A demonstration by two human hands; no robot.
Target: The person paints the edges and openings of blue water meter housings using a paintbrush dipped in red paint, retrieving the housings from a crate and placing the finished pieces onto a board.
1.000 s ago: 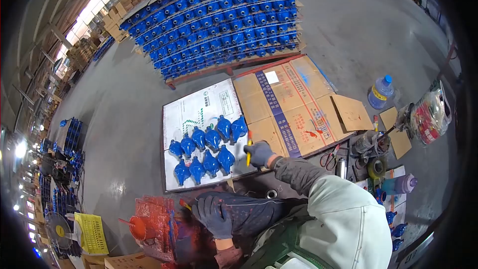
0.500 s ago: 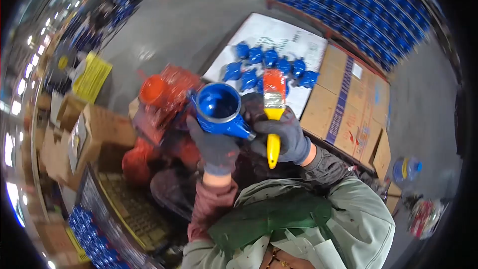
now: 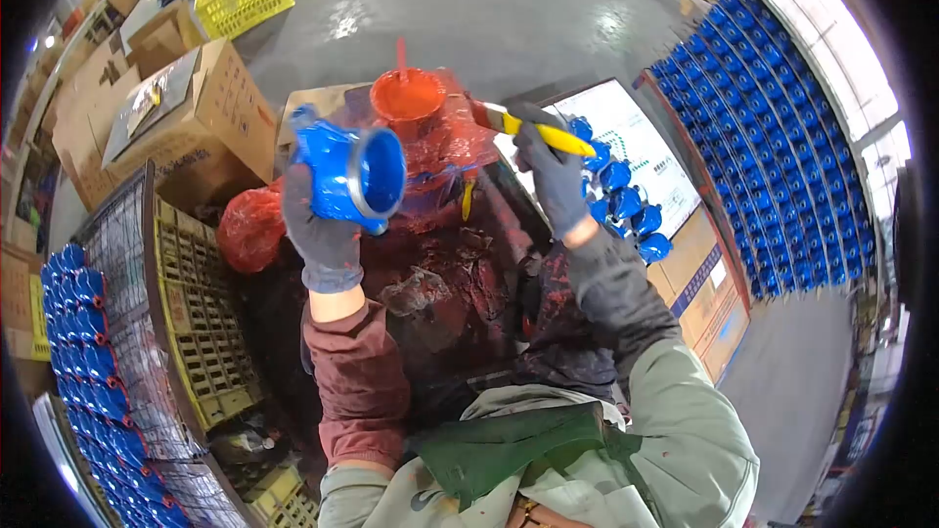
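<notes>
Head view: right hand (image 3: 550, 171), pinching yellow-handled paintbrush (image 3: 559, 138), has swung from the blue housing (image 3: 331, 174) cupped in left hand (image 3: 326, 240) to near red bucket (image 3: 411, 120), left of the paintbrush grip, so paintbrush and housing are apart.

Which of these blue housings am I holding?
The blue housing gripped in your left hand, wide mouth facing right; the others sit grouped away from it.

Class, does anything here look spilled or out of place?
Yes: reddish smears mark the dark surface in front of the round red paint pot; they look spilled rather than contained, though possibly old.
</notes>
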